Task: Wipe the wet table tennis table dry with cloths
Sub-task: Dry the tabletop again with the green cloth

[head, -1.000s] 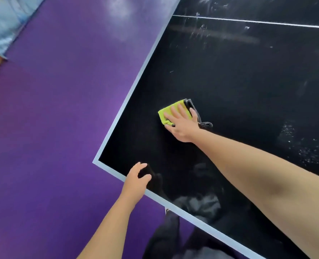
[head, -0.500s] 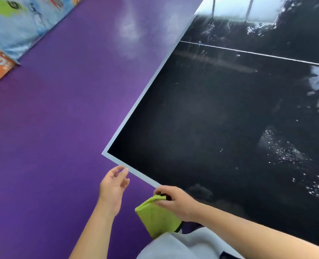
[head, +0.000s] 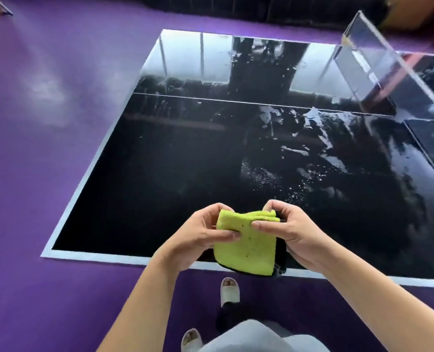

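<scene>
A folded lime-green cloth [head: 246, 247] with a dark backing hangs in the air over the near edge of the black table tennis table [head: 160, 179]. My left hand [head: 198, 237] pinches its upper left corner. My right hand [head: 292, 229] pinches its upper right edge, thumb on the green face. Water drops and streaks glisten on the right and far parts of the tabletop. The near left part looks matt and dark.
A clear plastic net panel [head: 378, 69] stands across the table at the far right. Purple floor [head: 45, 174] surrounds the table. My feet in pale slippers [head: 230, 292] stand just in front of the table's white near edge [head: 96, 257].
My right hand lifted the cloth off the tabletop and drew it back to the near edge. My left hand came up and took hold of it. The view swung to face along the table.
</scene>
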`<state>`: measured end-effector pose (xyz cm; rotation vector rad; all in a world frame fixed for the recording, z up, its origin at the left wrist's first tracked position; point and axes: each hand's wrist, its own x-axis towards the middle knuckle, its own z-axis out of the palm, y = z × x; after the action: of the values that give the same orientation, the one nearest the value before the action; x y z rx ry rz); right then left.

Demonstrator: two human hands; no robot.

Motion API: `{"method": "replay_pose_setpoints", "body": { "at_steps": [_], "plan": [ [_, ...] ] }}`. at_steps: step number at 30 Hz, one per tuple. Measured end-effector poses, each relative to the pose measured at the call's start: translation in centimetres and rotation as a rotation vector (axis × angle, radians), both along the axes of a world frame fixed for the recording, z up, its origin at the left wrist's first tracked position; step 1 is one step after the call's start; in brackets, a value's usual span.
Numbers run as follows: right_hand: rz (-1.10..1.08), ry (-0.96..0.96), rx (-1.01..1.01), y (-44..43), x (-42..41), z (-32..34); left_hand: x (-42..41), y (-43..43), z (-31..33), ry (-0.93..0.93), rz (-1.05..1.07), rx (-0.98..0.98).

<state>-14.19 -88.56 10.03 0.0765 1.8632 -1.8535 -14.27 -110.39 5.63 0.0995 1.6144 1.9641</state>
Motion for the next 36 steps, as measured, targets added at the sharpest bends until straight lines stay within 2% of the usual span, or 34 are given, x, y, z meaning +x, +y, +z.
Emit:
{"method": "replay_pose_setpoints", "body": {
  "at_steps": [2,4,6,8,10,13,17,22,24,27,29,31,32,33,34,36],
  "plan": [
    [-0.009,0.019,-0.167,3.2,0.2,2.7,-0.9,2.2,2.6,0.037,-0.048,0.107],
    [0.025,0.014,-0.429,6.4,-0.3,4.5,-2.1,4.3,5.1,0.075,-0.086,0.204],
    [0.031,-0.062,-0.653,8.3,-1.4,3.5,-3.7,6.4,6.7,0.081,-0.069,0.192],
    [0.046,-0.209,-0.861,8.6,-2.4,0.1,-5.5,8.7,6.7,0.072,-0.018,0.033],
    [0.029,-0.385,-1.038,8.3,-3.5,-3.6,-7.5,10.6,5.4,0.073,0.048,-0.213],
    [-0.045,-0.532,-1.106,9.2,-5.4,-6.1,-10.1,12.9,3.0,-0.043,0.109,-0.424],
    [-0.153,-0.59,-0.856,12.3,-9.2,-7.9,-14.2,15.5,0.9,-0.116,0.181,-0.494],
    [-0.206,-0.702,-0.509,14.8,-19.0,-9.0,-18.8,15.7,-1.8,-0.147,0.43,-0.477],
    [-0.31,-0.563,-0.344,15.4,-26.2,-9.8,-20.0,14.3,-4.1,-0.166,0.48,-0.558],
    [-0.428,-0.084,0.013,16.9,-38.4,-11.8,-20.9,11.9,-8.3,-0.244,0.532,-0.768],
    [-0.388,0.287,0.475,18.2,-46.0,-14.1,-21.0,10.2,-11.7,-0.29,0.521,-0.994],
    [-0.269,0.519,0.886,19.7,-52.1,-17.7,-20.4,9.1,-15.2,-0.334,0.416,-1.221],
    [-0.171,0.501,1.038,20.2,-54.3,-19.7,-19.8,8.8,-16.6,-0.344,0.35,-1.316],
    [-0.062,0.407,1.161,20.3,-55.7,-21.7,-19.3,8.7,-17.6,-0.343,0.28,-1.397],
    [0.034,0.303,1.246,20.1,-56.6,-23.4,-18.8,8.8,-18.4,-0.34,0.231,-1.452],
    [0.093,0.273,1.32,18.5,-57.9,-25.3,-18.7,9.3,-19.3,-0.36,0.225,-1.467]
  ]
}}
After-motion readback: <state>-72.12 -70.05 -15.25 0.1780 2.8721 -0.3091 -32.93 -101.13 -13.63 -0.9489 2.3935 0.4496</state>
